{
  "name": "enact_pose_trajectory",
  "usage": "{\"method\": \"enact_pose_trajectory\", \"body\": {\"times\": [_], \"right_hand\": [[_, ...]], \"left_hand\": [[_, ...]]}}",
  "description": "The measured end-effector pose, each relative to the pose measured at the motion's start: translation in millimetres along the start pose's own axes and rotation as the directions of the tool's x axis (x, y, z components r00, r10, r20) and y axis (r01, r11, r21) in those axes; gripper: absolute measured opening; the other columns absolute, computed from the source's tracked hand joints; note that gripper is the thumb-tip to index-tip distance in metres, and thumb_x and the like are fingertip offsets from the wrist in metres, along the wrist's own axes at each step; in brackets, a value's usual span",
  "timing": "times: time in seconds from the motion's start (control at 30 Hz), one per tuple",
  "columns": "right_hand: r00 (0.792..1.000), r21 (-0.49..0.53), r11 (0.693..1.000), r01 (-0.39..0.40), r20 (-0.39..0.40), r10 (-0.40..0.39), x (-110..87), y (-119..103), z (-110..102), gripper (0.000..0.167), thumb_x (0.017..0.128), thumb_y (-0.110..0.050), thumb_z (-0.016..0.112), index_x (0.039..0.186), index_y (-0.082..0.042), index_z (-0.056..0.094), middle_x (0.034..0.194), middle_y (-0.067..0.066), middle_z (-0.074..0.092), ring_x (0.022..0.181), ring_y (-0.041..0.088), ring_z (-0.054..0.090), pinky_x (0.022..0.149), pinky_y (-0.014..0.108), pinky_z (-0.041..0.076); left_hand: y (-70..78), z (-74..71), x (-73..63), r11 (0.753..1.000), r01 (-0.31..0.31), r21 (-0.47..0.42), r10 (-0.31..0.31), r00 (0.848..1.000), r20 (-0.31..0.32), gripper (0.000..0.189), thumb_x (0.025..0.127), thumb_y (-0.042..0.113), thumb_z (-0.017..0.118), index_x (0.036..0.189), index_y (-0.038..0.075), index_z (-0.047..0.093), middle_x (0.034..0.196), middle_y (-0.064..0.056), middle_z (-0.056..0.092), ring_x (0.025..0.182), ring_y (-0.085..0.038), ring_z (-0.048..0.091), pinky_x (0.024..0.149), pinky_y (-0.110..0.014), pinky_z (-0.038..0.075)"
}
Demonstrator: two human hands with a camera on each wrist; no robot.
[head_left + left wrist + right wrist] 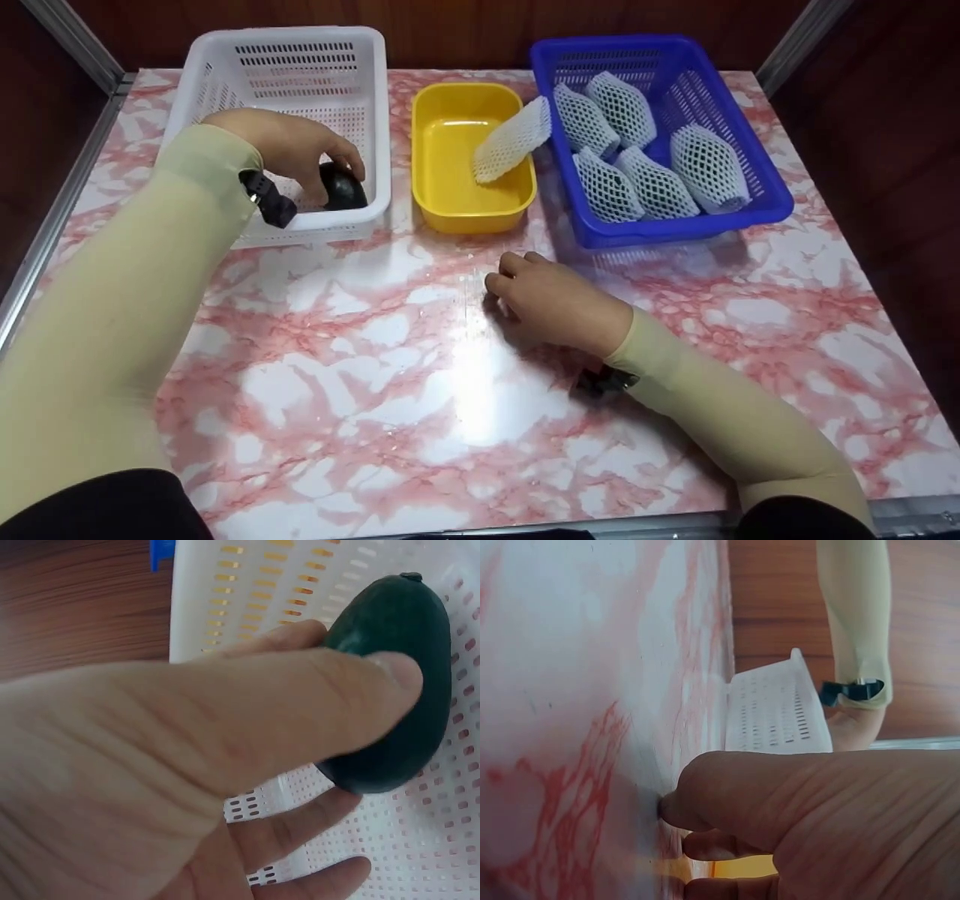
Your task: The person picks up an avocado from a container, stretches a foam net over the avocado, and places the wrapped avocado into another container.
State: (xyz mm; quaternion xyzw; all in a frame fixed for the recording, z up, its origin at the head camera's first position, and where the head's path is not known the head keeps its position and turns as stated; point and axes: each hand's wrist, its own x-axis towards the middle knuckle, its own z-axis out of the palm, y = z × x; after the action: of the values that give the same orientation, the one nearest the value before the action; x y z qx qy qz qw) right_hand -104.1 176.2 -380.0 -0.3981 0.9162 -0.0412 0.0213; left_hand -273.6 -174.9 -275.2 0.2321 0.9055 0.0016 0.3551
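Observation:
Inside the white basket [379, 142], my left hand [289, 150] grips a dark green avocado [343, 189] near the basket's front right corner. Up close in the left wrist view, the thumb lies across the avocado [405, 727] and fingertips reach its far side; its stem end points up in that view. My right hand [559, 304] holds nothing and rests on the table in front of the yellow tub [442, 176], fingers loosely bent with their tips at the tabletop.
A white foam net sleeve [514, 142] leans in the yellow tub, its upper end over the rim. On the right stands a blue basket [682, 225] with several net-sleeved fruits [709, 169]. The pink-and-white marbled table [337, 420] has wooden panels behind it.

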Motion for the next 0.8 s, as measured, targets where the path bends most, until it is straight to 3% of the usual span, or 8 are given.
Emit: {"method": "enact_pose_trajectory", "body": {"times": [0.17,0.43,0.63,0.8], "right_hand": [[1.000,0.007,1.000,-0.011,0.027,0.011,1.1,-1.0,-0.8,0.024,0.094,-0.023,0.074,0.113,-0.008,0.071,0.103,0.013,0.065,0.083,0.034,0.058,0.072,0.046,0.052],[1.000,0.004,1.000,0.004,0.016,-0.004,1.8,-1.0,-2.5,0.025,0.093,-0.022,0.075,0.113,-0.008,0.072,0.104,0.013,0.065,0.084,0.034,0.059,0.074,0.046,0.053],[1.000,0.001,1.000,-0.006,0.009,0.006,0.6,0.5,0.1,0.022,0.094,-0.021,0.073,0.112,-0.008,0.071,0.102,0.013,0.065,0.082,0.034,0.059,0.070,0.046,0.053],[1.000,-0.006,1.000,0.005,-0.017,-0.005,-0.1,0.7,0.3,0.020,0.094,-0.019,0.073,0.110,-0.007,0.071,0.102,0.014,0.065,0.082,0.036,0.061,0.070,0.048,0.055]], "left_hand": [[-0.2,-1.0,0.6,0.999,-0.009,-0.038,0.011,0.999,0.052,0.050,0.100,0.015,0.072,0.145,0.020,0.053,0.166,-0.013,0.049,0.134,-0.035,0.048,0.100,-0.046,0.047],[-3.4,-0.1,-2.7,0.999,0.047,0.019,-0.047,0.998,0.041,0.064,0.098,0.025,0.074,0.158,0.026,0.054,0.158,-0.011,0.056,0.132,-0.034,0.051,0.102,-0.047,0.044],[-2.6,2.0,-3.0,1.000,0.024,-0.014,-0.024,0.999,0.048,0.050,0.096,0.024,0.077,0.144,0.017,0.067,0.139,-0.012,0.064,0.123,-0.029,0.055,0.093,-0.036,0.048],[-5.4,2.3,-0.6,1.000,0.023,0.007,-0.023,0.998,0.051,0.048,0.095,0.029,0.081,0.139,0.015,0.070,0.135,-0.010,0.068,0.120,-0.028,0.055,0.092,-0.037,0.047]]}}
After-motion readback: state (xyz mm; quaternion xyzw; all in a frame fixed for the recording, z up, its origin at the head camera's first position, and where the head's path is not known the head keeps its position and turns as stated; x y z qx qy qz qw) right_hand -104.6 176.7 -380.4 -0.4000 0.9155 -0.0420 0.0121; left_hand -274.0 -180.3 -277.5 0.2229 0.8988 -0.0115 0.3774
